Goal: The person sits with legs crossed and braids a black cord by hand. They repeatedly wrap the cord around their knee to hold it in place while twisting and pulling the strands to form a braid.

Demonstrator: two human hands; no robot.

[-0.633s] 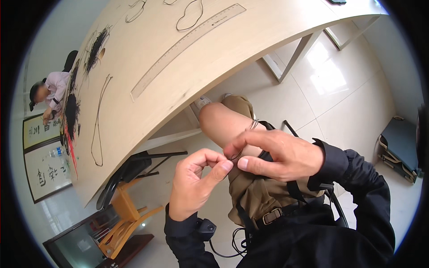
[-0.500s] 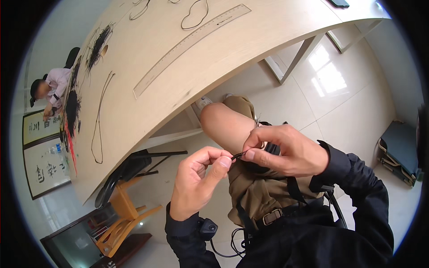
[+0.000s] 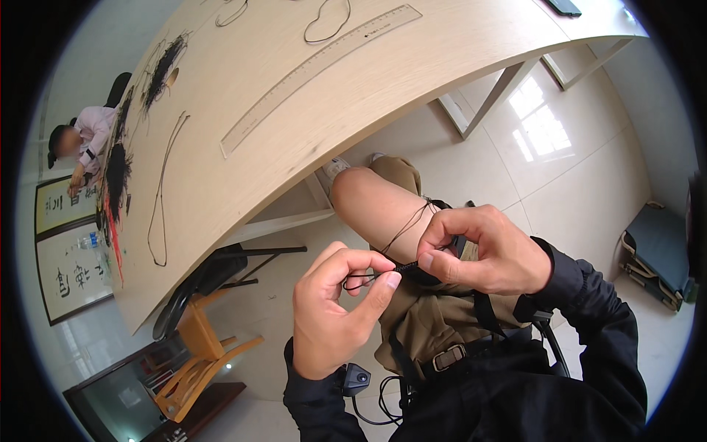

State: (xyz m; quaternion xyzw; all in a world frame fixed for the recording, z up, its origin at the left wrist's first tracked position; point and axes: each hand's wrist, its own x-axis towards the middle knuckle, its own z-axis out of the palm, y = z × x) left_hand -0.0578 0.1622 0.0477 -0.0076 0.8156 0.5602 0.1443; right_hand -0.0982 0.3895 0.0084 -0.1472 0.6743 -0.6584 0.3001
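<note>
Between my two hands runs a thin black braided cord (image 3: 407,268), held above my lap. My left hand (image 3: 340,298) pinches one end of its thicker part between thumb and forefinger, and a small loop shows by those fingers. At the other end, the thumb and forefinger of my right hand (image 3: 486,254) are closed on the same cord. Loose thin strands rise from it across my bare knee, partly hidden behind the right hand.
On the pale table (image 3: 309,103) lie a clear ruler (image 3: 317,77), a long cord loop (image 3: 163,199) and dark thread bundles (image 3: 118,173). Another person (image 3: 88,136) sits at its far left side. A wooden chair (image 3: 195,368) and a blue-grey folded item (image 3: 659,247) stand on the floor.
Both hands have shifted slightly right, the left also a little lower. More of the braided cord shows between them, with a loop by the left fingers and strands across the knee.
</note>
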